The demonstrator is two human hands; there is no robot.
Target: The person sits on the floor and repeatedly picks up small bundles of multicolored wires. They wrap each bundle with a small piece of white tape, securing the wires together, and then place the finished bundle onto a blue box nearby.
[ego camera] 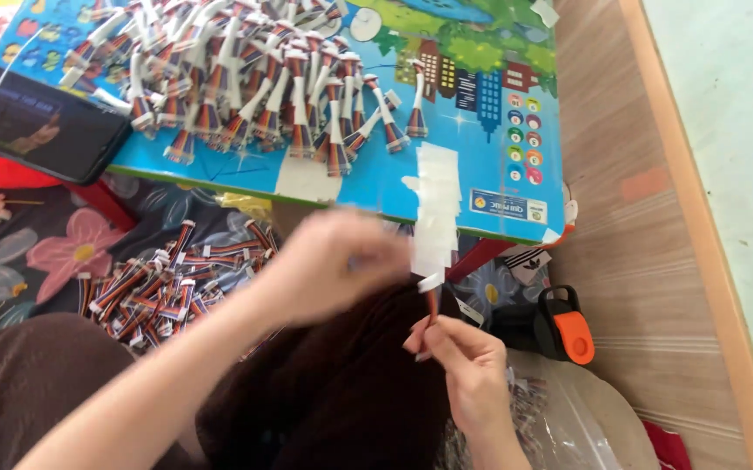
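My right hand (468, 361) pinches one striped wire bundle (431, 303) upright near the bench (481, 187) edge; my left hand (328, 265) is blurred, its grip unclear. I judge the bundle light and floppy, best held low by its wires.

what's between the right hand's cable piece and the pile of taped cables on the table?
Head view: white tape strips stuck along the table edge lie between the cable piece in the right hand and the pile of taped cables.
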